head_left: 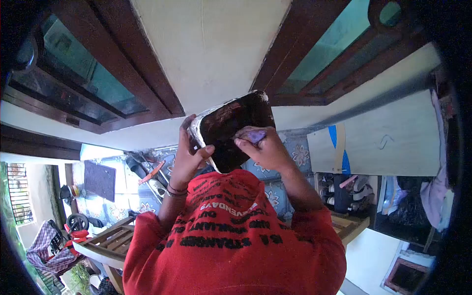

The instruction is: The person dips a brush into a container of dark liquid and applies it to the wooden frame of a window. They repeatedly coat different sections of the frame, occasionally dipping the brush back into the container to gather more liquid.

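A dark brown rectangular tray (227,120) with a pale, whitish rim is held up tilted in front of my chest. My left hand (188,156) grips its left edge, thumb over the rim and fingers along the outer side. In my right hand (269,151) is a bunched purple cloth (254,136), pinched between thumb and fingers. The cloth is right at the tray's dark inner face, near the middle. Reddish-brown patches mark the upper part of that face. The tray's underside is hidden.
A wooden bench (110,238) stretches behind me on both sides. Brown-framed windows (115,64) flank the pale wall ahead. To the right stands a white cabinet (383,137) with shoes on a rack below. A dark mat (100,180) lies on the blue tiled floor at left.
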Demonstrator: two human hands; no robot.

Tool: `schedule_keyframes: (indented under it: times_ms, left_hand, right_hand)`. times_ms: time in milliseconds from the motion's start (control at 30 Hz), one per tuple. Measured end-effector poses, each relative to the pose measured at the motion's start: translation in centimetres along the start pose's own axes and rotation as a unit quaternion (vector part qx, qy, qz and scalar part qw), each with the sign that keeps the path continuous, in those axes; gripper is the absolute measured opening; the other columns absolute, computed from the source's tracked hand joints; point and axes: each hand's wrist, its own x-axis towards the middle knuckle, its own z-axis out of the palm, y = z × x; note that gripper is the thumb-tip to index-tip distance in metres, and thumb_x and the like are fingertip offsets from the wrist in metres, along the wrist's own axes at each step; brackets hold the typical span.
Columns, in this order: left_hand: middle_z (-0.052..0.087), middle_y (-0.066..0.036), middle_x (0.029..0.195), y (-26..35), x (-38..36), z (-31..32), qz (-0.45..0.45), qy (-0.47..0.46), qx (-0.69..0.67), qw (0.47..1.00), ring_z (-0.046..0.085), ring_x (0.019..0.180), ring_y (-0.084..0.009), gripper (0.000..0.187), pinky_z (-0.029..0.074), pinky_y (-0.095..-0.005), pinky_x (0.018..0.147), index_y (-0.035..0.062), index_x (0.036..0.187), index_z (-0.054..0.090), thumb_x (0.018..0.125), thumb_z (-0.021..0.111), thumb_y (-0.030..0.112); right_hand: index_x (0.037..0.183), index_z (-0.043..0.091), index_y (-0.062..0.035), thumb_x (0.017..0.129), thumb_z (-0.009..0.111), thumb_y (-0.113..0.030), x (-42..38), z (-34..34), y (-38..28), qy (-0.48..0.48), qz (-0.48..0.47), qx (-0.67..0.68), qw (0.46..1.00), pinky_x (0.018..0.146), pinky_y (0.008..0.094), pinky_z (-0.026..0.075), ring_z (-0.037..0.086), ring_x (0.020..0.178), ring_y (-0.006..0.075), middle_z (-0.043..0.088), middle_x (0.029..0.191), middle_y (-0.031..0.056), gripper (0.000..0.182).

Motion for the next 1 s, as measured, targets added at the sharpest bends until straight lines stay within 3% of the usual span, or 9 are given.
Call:
schedule_keyframes:
  times_ms: [33,100,167,233,433,567,633,800,1000]
  left_hand:
    - [0.045,-0.016,0.13,-0.1,0.2,0.0,0.001,0.002,-0.001,1.0,0.046,0.12,-0.0247,0.087,0.037,-0.035,0.102,0.0055,0.142,0.016,0.073,0.069,0.013]
    - [0.045,-0.016,0.131,-0.4,0.6,-0.4,0.013,-0.001,-0.008,1.0,0.046,0.12,-0.0249,0.087,0.037,-0.0352,0.101,0.0064,0.143,0.015,0.074,0.069,0.015]
    - [0.045,-0.016,0.131,-0.3,0.6,-0.8,0.004,0.004,-0.014,1.0,0.046,0.12,-0.025,0.088,0.037,-0.0352,0.101,0.0065,0.143,0.015,0.074,0.069,0.015]
    - [0.045,-0.016,0.131,-0.5,0.8,-1.0,-0.004,0.007,-0.026,1.0,0.046,0.12,-0.0252,0.088,0.037,-0.0353,0.101,0.0065,0.143,0.015,0.074,0.069,0.015]
    - [0.045,-0.016,0.13,-0.9,1.6,-1.1,-0.007,0.006,-0.054,0.998,0.046,0.12,-0.0248,0.085,0.037,-0.0353,0.102,0.0065,0.143,0.017,0.077,0.069,0.017]
    - [0.045,-0.015,0.13,-1.3,2.0,-1.5,-0.046,0.013,-0.073,0.996,0.046,0.12,-0.0245,0.081,0.037,-0.0348,0.102,0.0062,0.142,0.019,0.079,0.068,0.02]
    - [0.046,-0.014,0.13,-1.7,2.1,-1.4,-0.052,-0.016,-0.06,0.997,0.048,0.118,-0.0237,0.079,0.039,-0.0338,0.099,0.0061,0.141,0.022,0.08,0.068,0.022]
    - [0.047,-0.013,0.129,-1.5,1.2,0.2,-0.061,-0.021,-0.062,0.996,0.048,0.116,-0.023,0.076,0.039,-0.0336,0.099,0.0058,0.141,0.023,0.08,0.067,0.02]
    - [0.047,-0.014,0.129,-2.2,-0.1,1.1,-0.06,-0.018,-0.06,0.996,0.048,0.118,-0.0233,0.074,0.038,-0.0338,0.101,0.0058,0.141,0.023,0.081,0.064,0.015]
  right_hand:
    - [0.09,0.066,-0.0036,0.084,0.062,-0.017,-0.1,0.1,0.4,-0.002,-0.001,0.0,1.0,0.06,0.0332,0.052,0.065,0.064,0.0271,0.066,0.073,0.013,0.015]
    - [0.095,0.066,-0.0026,0.089,0.059,-0.018,-0.6,-0.4,1.0,-0.008,0.215,0.227,0.95,0.059,0.0289,0.053,0.066,0.065,0.0184,0.067,0.077,0.0081,0.018]
    - [0.104,0.062,0.0017,0.09,0.058,-0.013,-0.7,-2.1,1.5,-0.018,0.231,0.291,0.928,0.064,0.0284,0.054,0.065,0.069,0.018,0.067,0.082,0.0106,0.021]
    - [0.106,0.061,0.0024,0.091,0.055,-0.016,-1.3,-3.4,1.6,0.067,0.237,0.387,0.889,0.063,0.0292,0.054,0.066,0.071,0.0192,0.067,0.083,0.0126,0.024]
    - [0.112,0.058,0.0032,0.092,0.053,-0.018,-2.0,-5.3,2.6,0.07,0.236,0.426,0.871,0.069,0.034,0.054,0.066,0.074,0.0215,0.067,0.085,0.0155,0.029]
    - [0.11,0.062,0.0017,0.088,0.061,-0.012,-0.8,-4.9,1.6,0.081,0.192,0.333,0.92,0.074,0.0353,0.054,0.066,0.084,0.0238,0.068,0.093,0.0141,0.026]
    - [0.11,0.063,-0.0008,0.084,0.063,-0.008,0.4,-4.9,0.4,-0.008,-0.055,-0.03,0.998,0.08,0.0364,0.052,0.066,0.09,0.0257,0.067,0.099,0.0153,0.026]
    - [0.107,0.067,-0.0077,0.081,0.067,-0.011,-1.7,-2.8,0.1,-0.086,-0.027,-0.148,0.985,0.081,0.0372,0.052,0.064,0.087,0.0316,0.066,0.095,0.014,0.026]
    - [0.109,0.065,-0.0074,0.079,0.067,-0.011,-4.1,-4.7,-0.1,-0.026,0.026,-0.127,0.991,0.078,0.0359,0.052,0.064,0.089,0.0303,0.065,0.099,0.0151,0.031]
